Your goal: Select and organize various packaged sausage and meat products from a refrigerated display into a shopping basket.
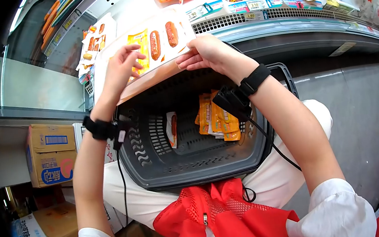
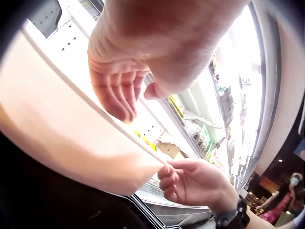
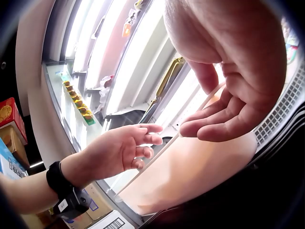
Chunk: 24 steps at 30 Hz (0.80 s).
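A person's right hand (image 1: 205,52) pinches the near-right corner of a white tray (image 1: 160,76), apparently to steady it. Well apart from it, the left hand (image 1: 123,69), its fingers loosely bent and gripping nothing, hovers over a yellow packet (image 1: 144,46), presumably free for reaching in; whether it touches is unclear. The packet lies in the tray beside two sausages (image 1: 155,45), all with long axes pointing away from the person. A basket (image 1: 196,174) sits below, between the legs, likely for easy reach.
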{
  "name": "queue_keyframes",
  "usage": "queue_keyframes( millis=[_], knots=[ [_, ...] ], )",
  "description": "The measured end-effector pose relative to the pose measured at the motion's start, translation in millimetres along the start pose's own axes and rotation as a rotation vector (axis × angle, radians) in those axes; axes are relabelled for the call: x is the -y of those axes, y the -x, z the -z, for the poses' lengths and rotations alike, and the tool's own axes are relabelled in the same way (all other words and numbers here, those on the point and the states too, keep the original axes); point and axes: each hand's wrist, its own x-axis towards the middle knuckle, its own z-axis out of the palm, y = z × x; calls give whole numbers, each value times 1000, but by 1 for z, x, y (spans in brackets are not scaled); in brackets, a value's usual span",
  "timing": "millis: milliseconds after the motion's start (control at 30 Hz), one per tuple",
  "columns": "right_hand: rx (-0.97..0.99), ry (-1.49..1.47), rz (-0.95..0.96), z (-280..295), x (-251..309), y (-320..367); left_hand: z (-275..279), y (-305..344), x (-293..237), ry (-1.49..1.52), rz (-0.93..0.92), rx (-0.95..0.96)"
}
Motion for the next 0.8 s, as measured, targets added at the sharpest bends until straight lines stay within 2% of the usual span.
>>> queue_keyframes(
  millis=[133, 167, 200, 267, 433, 500, 600, 633, 667, 733, 767, 800],
  knots=[
    [-40, 4, 58, -6, -2, 4, 36, -43, 27, -640, 148, -73],
    [-42, 8, 56, -6, -2, 4, 40, -48, 31, -739, 232, 38],
    [-44, 11, 53, -6, -2, 3, 42, -53, 37, -740, 228, 33],
    [-14, 10, 28, -4, -2, 2, 40, -58, 37, -926, 154, 171],
    [-22, 26, 31, -6, -2, 4, 28, -64, 13, -1072, 236, 282],
    [-20, 23, 27, -6, -2, 4, 24, -58, -4, -888, 366, 252],
    [-18, 0, 31, -5, -3, 2, 45, -66, 18, -743, 326, 225],
    [-24, 4, 32, -5, -2, 3, 51, -62, 21, -485, 327, 162],
    [-31, 7, 31, -6, -2, 3, 58, -58, 34, -323, 172, 22],
    [-34, -2, 36, -5, -2, 4, 52, -41, 19, 2, 98, -110],
    [-27, 0, 42, -5, -2, 4, 57, -32, 14, 162, 69, -4],
    [-17, 2, 46, -4, -4, 4, 50, -18, 3, 163, 73, 1]
  ],
)
